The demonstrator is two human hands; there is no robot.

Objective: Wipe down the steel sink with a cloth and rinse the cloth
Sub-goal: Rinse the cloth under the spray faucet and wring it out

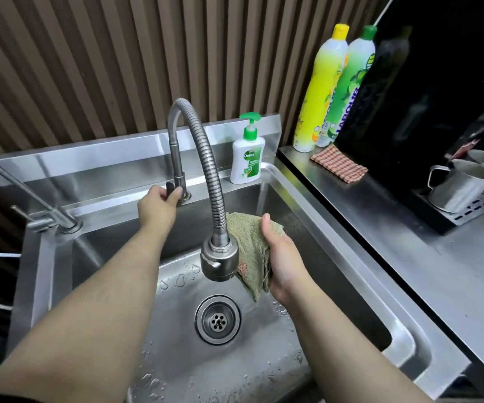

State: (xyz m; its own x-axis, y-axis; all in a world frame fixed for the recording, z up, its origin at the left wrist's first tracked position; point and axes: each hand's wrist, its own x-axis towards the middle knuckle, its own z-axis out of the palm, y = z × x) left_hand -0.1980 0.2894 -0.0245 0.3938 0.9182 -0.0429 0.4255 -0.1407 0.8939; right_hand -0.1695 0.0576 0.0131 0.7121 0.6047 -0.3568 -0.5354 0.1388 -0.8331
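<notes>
A steel sink [331, 228] fills the middle of the view, with water drops on its floor around the round drain [218, 319]. A flexible grey faucet [203, 158] arches from the back rim, and its spray head [220, 260] hangs over the basin. My left hand [158, 205] grips the faucet's lever handle [171, 188] at the base. My right hand [281, 257] holds a green cloth [248, 245] bunched just behind and right of the spray head. No water stream is visible.
A white soap pump bottle [246, 158] stands on the sink's back right corner. Yellow [321, 91] and green [348, 88] detergent bottles, a checked cloth [339, 164] and steel mugs [462, 184] sit on the right counter. A second thin tap [46, 210] stands at the left rim.
</notes>
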